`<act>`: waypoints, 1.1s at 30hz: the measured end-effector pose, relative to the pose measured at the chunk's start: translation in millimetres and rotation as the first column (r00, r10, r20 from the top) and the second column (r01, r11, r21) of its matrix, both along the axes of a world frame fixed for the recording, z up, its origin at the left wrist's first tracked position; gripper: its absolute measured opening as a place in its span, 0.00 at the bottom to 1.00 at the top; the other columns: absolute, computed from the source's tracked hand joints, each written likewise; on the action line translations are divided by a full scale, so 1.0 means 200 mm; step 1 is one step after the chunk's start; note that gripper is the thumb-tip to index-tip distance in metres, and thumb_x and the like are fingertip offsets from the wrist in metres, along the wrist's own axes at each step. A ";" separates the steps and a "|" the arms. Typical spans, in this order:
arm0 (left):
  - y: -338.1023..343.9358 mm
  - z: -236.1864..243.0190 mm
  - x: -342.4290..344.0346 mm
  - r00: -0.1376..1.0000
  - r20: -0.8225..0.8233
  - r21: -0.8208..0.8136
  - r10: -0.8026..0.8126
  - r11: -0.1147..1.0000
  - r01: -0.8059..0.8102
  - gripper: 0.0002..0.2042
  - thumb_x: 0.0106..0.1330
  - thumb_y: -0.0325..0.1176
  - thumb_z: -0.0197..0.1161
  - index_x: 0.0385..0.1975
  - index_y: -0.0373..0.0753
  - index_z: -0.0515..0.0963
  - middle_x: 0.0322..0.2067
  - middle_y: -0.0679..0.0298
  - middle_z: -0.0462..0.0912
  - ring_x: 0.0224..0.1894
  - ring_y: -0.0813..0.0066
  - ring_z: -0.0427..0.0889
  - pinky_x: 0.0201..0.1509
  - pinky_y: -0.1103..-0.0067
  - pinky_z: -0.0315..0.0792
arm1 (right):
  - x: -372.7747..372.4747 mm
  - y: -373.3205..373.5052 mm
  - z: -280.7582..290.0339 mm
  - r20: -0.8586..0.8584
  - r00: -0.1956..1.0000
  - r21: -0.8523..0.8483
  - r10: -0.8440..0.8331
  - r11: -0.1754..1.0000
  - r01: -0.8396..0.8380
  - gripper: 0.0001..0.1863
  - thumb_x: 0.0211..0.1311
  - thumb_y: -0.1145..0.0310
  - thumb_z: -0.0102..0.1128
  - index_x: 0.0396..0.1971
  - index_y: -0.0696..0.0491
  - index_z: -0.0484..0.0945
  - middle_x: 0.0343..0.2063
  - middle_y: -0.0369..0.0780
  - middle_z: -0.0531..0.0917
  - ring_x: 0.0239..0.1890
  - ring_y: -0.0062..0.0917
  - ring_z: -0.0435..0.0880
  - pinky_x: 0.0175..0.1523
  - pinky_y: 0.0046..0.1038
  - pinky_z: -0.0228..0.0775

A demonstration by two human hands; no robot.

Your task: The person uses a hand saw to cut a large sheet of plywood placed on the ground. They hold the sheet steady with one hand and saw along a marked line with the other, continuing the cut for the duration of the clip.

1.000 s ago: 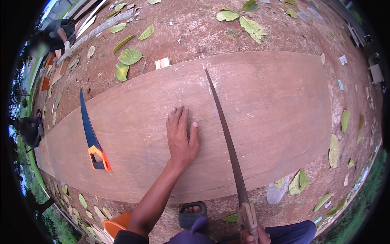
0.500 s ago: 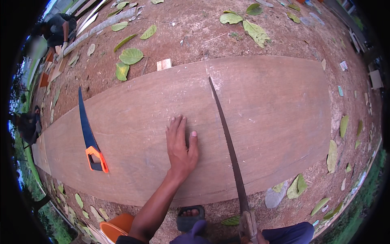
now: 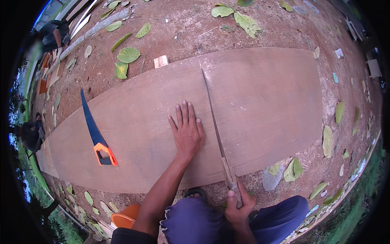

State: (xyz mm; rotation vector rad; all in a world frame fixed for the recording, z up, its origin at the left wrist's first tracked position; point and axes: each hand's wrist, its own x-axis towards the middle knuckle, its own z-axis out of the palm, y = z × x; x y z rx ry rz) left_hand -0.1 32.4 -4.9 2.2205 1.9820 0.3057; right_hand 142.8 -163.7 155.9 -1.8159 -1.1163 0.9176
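A long brown plywood sheet (image 3: 268, 105) lies across the ground before me. My left hand (image 3: 189, 133) rests palm down on its middle, fingers spread, holding nothing. At the near edge my right hand (image 3: 239, 202) is closed round the wooden handle of a long handsaw (image 3: 214, 122). The saw's dark, narrow blade points away from me over the sheet, its tip near the far edge beside a patch of pale sawdust. To the left on the plywood lies a second handsaw (image 3: 92, 124), with a dark blue blade and an orange and black handle; neither hand touches it.
A small wood block (image 3: 161, 61) sits at the far edge of the sheet. Green leaves (image 3: 128, 55) dot the reddish soil. An orange bucket (image 3: 125, 217) stands beside my left forearm. One person (image 3: 53, 34) bends at the far left; another dark-clothed figure (image 3: 31, 132) is at the left edge.
My left hand has shifted right and slightly nearer the saw, its fingers spreading. My right hand has moved forward with the saw, whose blade now looks thinner, seen more edge-on.
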 end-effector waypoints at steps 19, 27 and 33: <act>0.00 -0.03 0.01 0.994 -0.095 0.041 0.046 0.998 -0.042 0.30 0.76 0.40 0.42 0.76 0.35 0.56 0.78 0.56 0.52 0.81 0.53 0.46 0.80 0.48 0.35 | 0.16 -0.19 -0.16 0.073 0.997 0.122 0.031 0.992 -0.040 0.24 0.61 0.70 0.62 0.55 0.69 0.79 0.31 0.51 0.87 0.26 0.25 0.86 0.36 0.29 0.78; 0.00 -0.05 0.01 0.996 -0.082 0.060 0.046 0.997 -0.041 0.30 0.77 0.40 0.42 0.76 0.35 0.56 0.78 0.56 0.52 0.81 0.53 0.46 0.80 0.48 0.34 | 0.08 -0.25 -0.14 0.046 0.999 0.124 0.027 0.992 -0.033 0.24 0.61 0.73 0.63 0.56 0.70 0.78 0.21 0.46 0.83 0.21 0.30 0.84 0.33 0.31 0.78; 0.02 -0.04 0.03 0.998 -0.052 0.092 0.029 0.995 -0.024 0.30 0.76 0.40 0.42 0.75 0.34 0.56 0.78 0.55 0.53 0.80 0.53 0.47 0.80 0.48 0.35 | 0.06 0.03 -0.12 0.024 1.000 0.047 -0.012 0.999 0.011 0.25 0.62 0.71 0.63 0.57 0.69 0.77 0.25 0.49 0.86 0.24 0.32 0.88 0.34 0.30 0.79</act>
